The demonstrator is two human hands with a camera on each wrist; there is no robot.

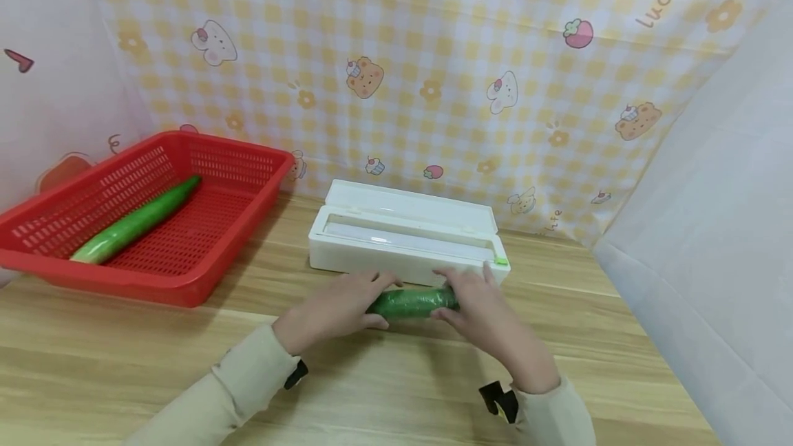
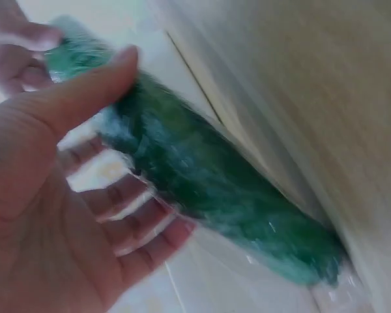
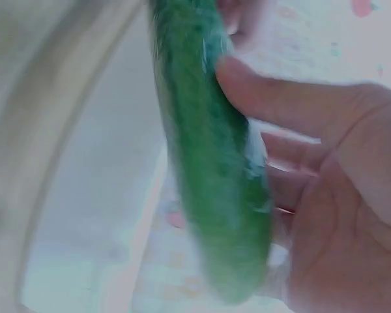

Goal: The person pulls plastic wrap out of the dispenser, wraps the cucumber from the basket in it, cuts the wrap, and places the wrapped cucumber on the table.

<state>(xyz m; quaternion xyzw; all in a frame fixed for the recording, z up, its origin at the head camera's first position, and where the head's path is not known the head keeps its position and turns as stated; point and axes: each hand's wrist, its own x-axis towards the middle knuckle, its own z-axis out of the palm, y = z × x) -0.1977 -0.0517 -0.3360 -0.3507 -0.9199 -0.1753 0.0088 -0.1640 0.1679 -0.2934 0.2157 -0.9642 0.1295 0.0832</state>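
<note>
A green cucumber lies crosswise between my two hands, wrapped in shiny clear film. My left hand grips it toward its left part, thumb on the near side and fingers on the far side. On the other part, my right hand holds it the same way. In the left wrist view the film on the cucumber is wrinkled, and loose film trails off one end. The right wrist view shows the thumb pressing the wrapped cucumber, its paler end pointing down. Just behind the hands stands a white film dispenser, lid raised.
To the left, a red plastic basket holds another long cucumber. A green slider sits at the right end of the dispenser. Behind the wooden table hangs a checked cloth; a white sheet borders the right side.
</note>
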